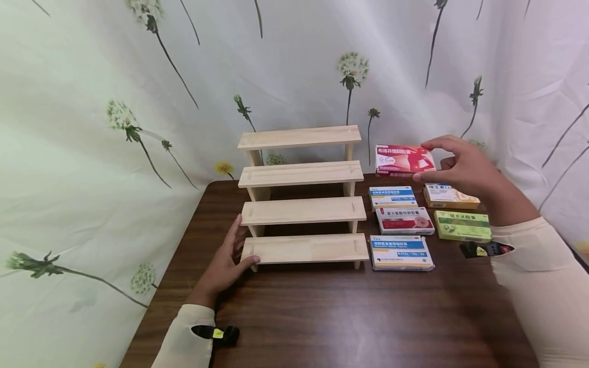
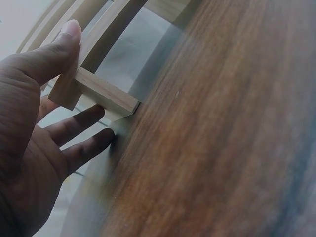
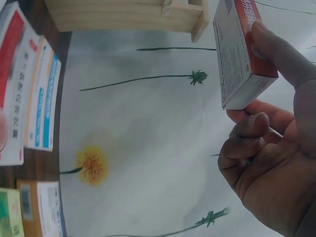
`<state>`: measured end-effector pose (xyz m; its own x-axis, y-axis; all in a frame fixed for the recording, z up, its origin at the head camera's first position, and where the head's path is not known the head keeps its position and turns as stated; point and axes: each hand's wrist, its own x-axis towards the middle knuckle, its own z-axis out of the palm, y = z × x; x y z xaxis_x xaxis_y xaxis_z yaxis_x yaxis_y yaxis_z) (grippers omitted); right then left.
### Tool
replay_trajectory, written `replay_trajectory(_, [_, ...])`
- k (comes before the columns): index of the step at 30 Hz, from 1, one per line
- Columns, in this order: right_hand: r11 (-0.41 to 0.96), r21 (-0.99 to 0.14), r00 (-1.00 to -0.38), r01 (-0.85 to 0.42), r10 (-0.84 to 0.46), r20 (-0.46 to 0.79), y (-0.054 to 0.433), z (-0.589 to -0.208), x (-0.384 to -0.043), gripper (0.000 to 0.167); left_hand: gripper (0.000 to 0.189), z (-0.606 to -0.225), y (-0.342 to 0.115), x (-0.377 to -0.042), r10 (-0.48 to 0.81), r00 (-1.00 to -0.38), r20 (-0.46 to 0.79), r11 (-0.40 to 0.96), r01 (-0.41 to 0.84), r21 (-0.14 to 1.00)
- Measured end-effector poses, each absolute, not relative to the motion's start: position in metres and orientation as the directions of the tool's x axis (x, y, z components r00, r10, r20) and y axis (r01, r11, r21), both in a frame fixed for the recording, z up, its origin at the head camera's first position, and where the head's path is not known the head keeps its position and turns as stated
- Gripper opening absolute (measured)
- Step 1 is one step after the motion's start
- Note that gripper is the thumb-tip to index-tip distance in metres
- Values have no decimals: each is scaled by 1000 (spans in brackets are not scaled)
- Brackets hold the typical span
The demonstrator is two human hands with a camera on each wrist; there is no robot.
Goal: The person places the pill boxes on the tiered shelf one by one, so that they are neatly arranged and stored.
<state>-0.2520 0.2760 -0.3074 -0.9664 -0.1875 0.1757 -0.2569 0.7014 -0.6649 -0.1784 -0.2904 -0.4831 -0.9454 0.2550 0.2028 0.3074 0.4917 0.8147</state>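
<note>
My right hand (image 1: 469, 166) pinches a red and white medicine box (image 1: 400, 159) by its right end, between thumb and fingers. The box is held up behind the other boxes, right of the top steps; in the right wrist view its printed side (image 3: 234, 59) shows. My left hand (image 1: 225, 266) grips the left end of a four-step wooden display rack (image 1: 306, 249). Its thumb lies on the lowest step, with the fingers along the rack's side. In the left wrist view two lower fingers (image 2: 84, 123) reach past a wooden support (image 2: 108, 94).
Right of the rack lie several medicine boxes: a large blue-white one (image 1: 400, 253), a red-white one (image 1: 405, 221), a small blue-white one (image 1: 393, 198), an orange-white one (image 1: 453, 197) and a green one (image 1: 462, 226). A dandelion-printed curtain (image 1: 294, 66) hangs behind the brown table (image 1: 322, 317).
</note>
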Motion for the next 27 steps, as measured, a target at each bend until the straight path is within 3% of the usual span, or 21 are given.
replay_trajectory(15, [664, -704, -967, -252, -186, 171, 249, -282, -277, 79, 118, -482, -290, -176, 247, -948, 203, 486, 302, 820])
replay_trajectory(27, [611, -744, -962, -270, -210, 176, 201, -263, -302, 83, 118, -483, -290, -176, 263, -940, 216, 488, 323, 811])
